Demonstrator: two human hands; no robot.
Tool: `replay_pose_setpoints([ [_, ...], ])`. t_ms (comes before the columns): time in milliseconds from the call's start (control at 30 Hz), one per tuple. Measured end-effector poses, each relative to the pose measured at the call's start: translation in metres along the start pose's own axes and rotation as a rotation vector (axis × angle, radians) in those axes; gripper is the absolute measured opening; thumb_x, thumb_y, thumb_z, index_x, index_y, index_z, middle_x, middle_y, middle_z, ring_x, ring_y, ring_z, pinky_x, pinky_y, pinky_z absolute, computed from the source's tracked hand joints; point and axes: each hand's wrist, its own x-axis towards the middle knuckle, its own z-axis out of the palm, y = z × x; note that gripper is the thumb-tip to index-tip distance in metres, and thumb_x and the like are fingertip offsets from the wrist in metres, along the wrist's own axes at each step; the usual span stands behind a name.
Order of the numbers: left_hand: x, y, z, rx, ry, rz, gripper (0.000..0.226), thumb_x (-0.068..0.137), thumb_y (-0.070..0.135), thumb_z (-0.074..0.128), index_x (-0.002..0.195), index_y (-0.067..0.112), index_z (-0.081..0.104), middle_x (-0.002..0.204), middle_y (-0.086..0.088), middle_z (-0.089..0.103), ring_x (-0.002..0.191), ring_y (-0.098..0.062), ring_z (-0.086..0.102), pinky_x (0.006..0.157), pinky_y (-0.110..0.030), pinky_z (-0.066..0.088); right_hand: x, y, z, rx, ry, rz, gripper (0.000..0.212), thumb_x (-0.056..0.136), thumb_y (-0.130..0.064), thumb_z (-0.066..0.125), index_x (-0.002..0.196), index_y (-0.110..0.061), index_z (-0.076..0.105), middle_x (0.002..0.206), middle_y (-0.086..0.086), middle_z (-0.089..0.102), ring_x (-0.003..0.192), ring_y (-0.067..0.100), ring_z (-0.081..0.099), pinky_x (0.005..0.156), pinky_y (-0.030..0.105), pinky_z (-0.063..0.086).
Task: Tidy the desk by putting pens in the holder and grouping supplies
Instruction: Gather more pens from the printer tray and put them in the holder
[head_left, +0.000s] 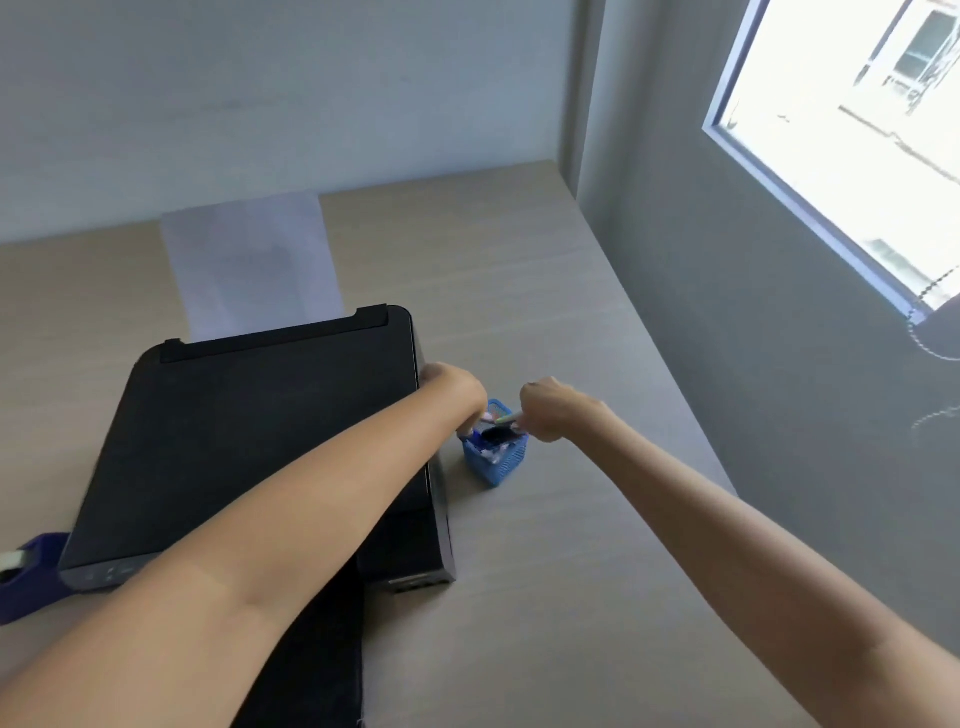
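A pale wood-grain desk (545, 270) fills a corner between a grey-blue wall and a bright window (857, 130). One black printer (260, 441) sits on it with a sheet of paper (249, 260) standing in its rear tray, and one blue mesh pen holder (498, 462) stands just beside the printer's right side. Both hands meet over the holder's mouth. The left hand (457, 389) curls down onto the near rim, apparently steadying it, though its fingers are hidden, so whether they grip the rim or something inside cannot be told. The right hand (550, 410) is closed around a thin pen (511, 417), whose tip points toward the opening.

The holder already contains several items (too small and blurred to count), so the pen-gathering seems well advanced; this pen looks to be going in and is not yet released. No loose pens show on the visible desk. One dark blue tape dispenser (26, 577) lies at the left edge, well apart from the holder, so grouping the supplies appears left to do.
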Motion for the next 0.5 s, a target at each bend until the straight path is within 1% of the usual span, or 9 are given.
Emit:
replay_pose_setpoints([
  [67,0.005,0.001,-0.001,0.006,0.0,0.017,0.041,0.088,0.044,0.058,0.12,0.019,0.057,0.103,-0.002,0.05,0.111,-0.025,0.059,0.09,-0.034,0.047,0.005,-0.003,0.004,0.022,-0.005,-0.014,0.019,0.092,-0.013,0.051,0.077,-0.001,0.053,0.085,0.012,0.053,0.08,0.031,0.053,0.058,0.033,0.039],
  [100,0.007,0.001,-0.001,-0.004,0.016,0.024,0.04,0.086,0.043,0.061,0.117,0.018,0.059,0.1,-0.001,0.051,0.106,-0.025,0.06,0.087,-0.034,0.048,0.008,-0.004,0.005,0.039,-0.004,-0.016,0.02,0.092,-0.012,0.05,0.076,-0.001,0.053,0.085,0.013,0.055,0.084,0.034,0.056,0.058,0.032,0.039],
  [167,0.009,0.0,0.001,-0.046,0.086,0.036,0.037,0.082,0.039,0.066,0.113,0.018,0.061,0.096,-0.001,0.052,0.091,-0.024,0.058,0.075,-0.031,0.046,0.008,-0.005,0.004,0.07,0.014,-0.014,0.021,0.094,-0.014,0.05,0.092,0.005,0.058,0.102,0.022,0.061,0.091,0.038,0.059,0.063,0.032,0.04],
  [200,0.009,0.0,0.003,-0.073,0.128,0.039,0.037,0.081,0.038,0.067,0.111,0.018,0.062,0.095,-0.001,0.053,0.085,-0.024,0.056,0.071,-0.03,0.043,0.008,-0.005,0.003,0.072,0.022,-0.015,0.022,0.094,-0.015,0.05,0.096,0.006,0.058,0.108,0.024,0.061,0.089,0.037,0.056,0.065,0.032,0.038],
  [267,0.004,-0.004,0.007,-0.117,0.207,0.047,0.037,0.08,0.041,0.067,0.108,0.017,0.064,0.091,-0.001,0.054,0.08,-0.023,0.054,0.068,-0.03,0.041,0.005,-0.004,0.0,0.066,0.031,-0.011,0.023,0.095,-0.016,0.051,0.098,0.006,0.058,0.112,0.026,0.062,0.082,0.033,0.051,0.066,0.031,0.037],
  [333,-0.005,-0.01,0.009,-0.163,0.275,0.052,0.039,0.083,0.045,0.065,0.105,0.013,0.063,0.088,-0.003,0.055,0.077,-0.024,0.053,0.066,-0.03,0.041,0.002,-0.002,-0.003,0.058,0.053,-0.012,0.023,0.095,-0.015,0.052,0.097,0.007,0.058,0.109,0.026,0.063,0.087,0.037,0.059,0.065,0.031,0.039],
  [400,-0.022,-0.022,0.013,-0.243,0.362,0.059,0.043,0.085,0.048,0.062,0.103,0.009,0.061,0.088,-0.005,0.057,0.078,-0.025,0.055,0.067,-0.032,0.044,-0.003,-0.005,-0.008,0.047,0.087,-0.02,0.023,0.096,-0.015,0.051,0.085,0.005,0.057,0.105,0.026,0.064,0.094,0.039,0.062,0.064,0.032,0.039],
  [433,-0.032,-0.029,0.015,-0.316,0.415,0.067,0.043,0.087,0.048,0.061,0.104,0.008,0.06,0.092,-0.007,0.06,0.082,-0.026,0.059,0.07,-0.034,0.046,-0.006,-0.008,-0.012,0.04,0.101,-0.021,0.024,0.096,-0.014,0.05,0.081,0.004,0.056,0.102,0.025,0.065,0.092,0.039,0.062,0.063,0.032,0.039],
  [500,-0.053,-0.048,0.022,-0.519,0.528,0.088,0.038,0.088,0.043,0.06,0.108,0.011,0.061,0.1,-0.006,0.066,0.092,-0.027,0.063,0.077,-0.036,0.05,-0.013,-0.019,-0.021,0.044,0.149,-0.035,0.021,0.095,-0.014,0.048,0.09,0.003,0.06,0.097,0.022,0.065,0.086,0.036,0.062,0.061,0.032,0.04],
])
